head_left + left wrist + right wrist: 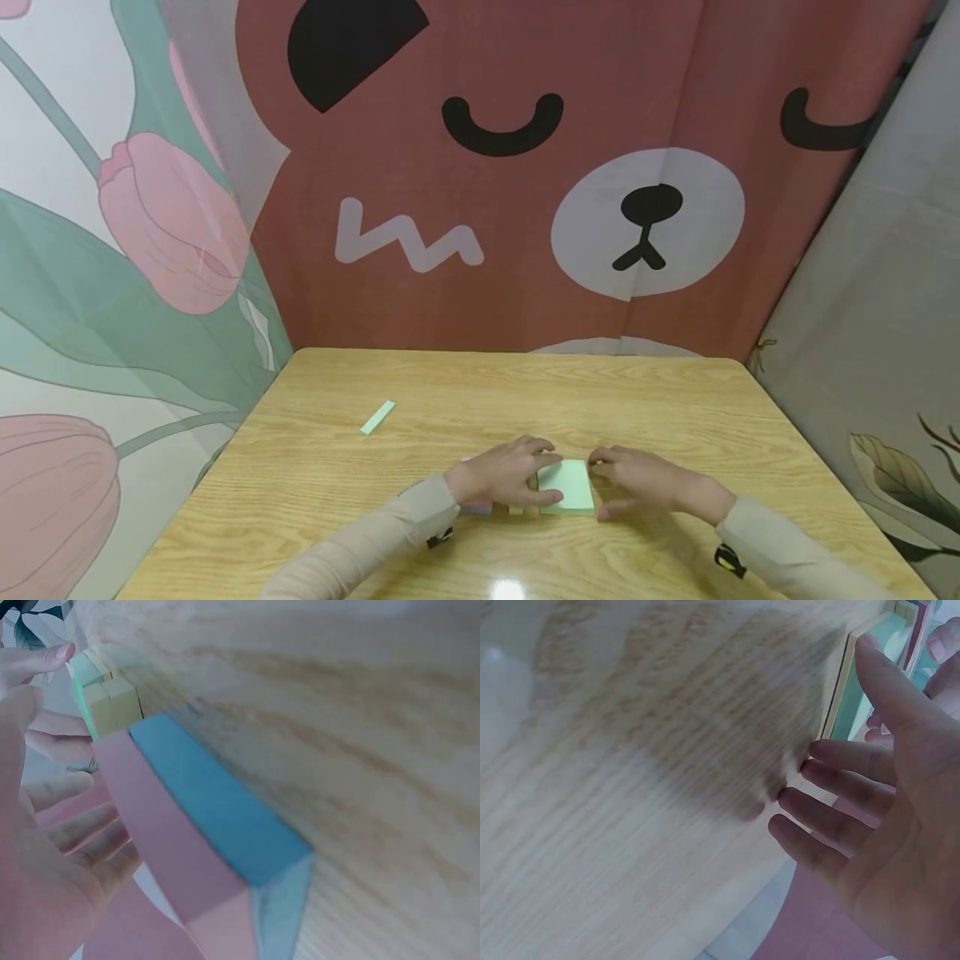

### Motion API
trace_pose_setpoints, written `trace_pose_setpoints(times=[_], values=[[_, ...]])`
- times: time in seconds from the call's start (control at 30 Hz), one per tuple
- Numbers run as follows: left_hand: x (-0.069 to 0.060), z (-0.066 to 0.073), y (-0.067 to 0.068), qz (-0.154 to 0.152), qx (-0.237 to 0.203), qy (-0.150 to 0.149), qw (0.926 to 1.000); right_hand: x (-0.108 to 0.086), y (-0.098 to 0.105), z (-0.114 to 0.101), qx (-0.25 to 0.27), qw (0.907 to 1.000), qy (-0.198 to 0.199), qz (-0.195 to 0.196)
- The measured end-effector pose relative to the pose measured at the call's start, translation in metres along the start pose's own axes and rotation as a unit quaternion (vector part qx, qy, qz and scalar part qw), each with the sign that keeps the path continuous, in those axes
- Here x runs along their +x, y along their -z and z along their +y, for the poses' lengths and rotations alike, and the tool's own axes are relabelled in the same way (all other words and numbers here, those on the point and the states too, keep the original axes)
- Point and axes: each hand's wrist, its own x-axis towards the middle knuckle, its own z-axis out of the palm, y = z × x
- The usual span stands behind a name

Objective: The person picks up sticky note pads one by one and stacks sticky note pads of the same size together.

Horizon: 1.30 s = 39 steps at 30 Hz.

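A square pale green pad of paper (566,483), apparently sticky notes, lies flat between the two hands. My left hand (513,472) is at its left side, with fingertips and thumb over or beside that edge; whether they press cannot be told. My right hand (648,479) is at the right edge, its fingers nearly straight and the fingertips (825,750) low by the pad. A thin yellowish layer (840,690) shows along the pad's side. Small yellow blocks (112,701) are to its left. Under the left wrist, a pink block (172,832) stands against a blue block (217,795).
A narrow pale green strip (377,417) lies farther back on the left of the wooden table (637,400). A curtain with a bear face (517,200) hangs behind the table's far edge, and printed cloths hang at both sides.
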Motion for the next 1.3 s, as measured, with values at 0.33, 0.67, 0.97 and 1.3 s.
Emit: trace_pose_setpoints(times=[0.33, 0.67, 0.97, 1.3], values=[[-0.006, -0.009, 0.003, 0.040, -0.001, -0.018, 0.9990, 0.002, 0.010, 0.001, 0.016, 0.9996, 0.019, 0.014], [-0.012, -0.016, 0.008, 0.081, -0.002, -0.014, 0.9966, 0.007, 0.010, 0.001, 0.011, 0.9950, 0.041, 0.091], [-0.016, -0.026, 0.004, 0.115, 0.021, -0.020, 0.9929, 0.020, 0.004, -0.012, -0.007, 0.9890, 0.054, 0.137], [-0.032, -0.036, 0.007, 0.141, 0.020, 0.011, 0.9897, 0.039, -0.007, -0.024, -0.028, 0.9861, 0.057, 0.153]])
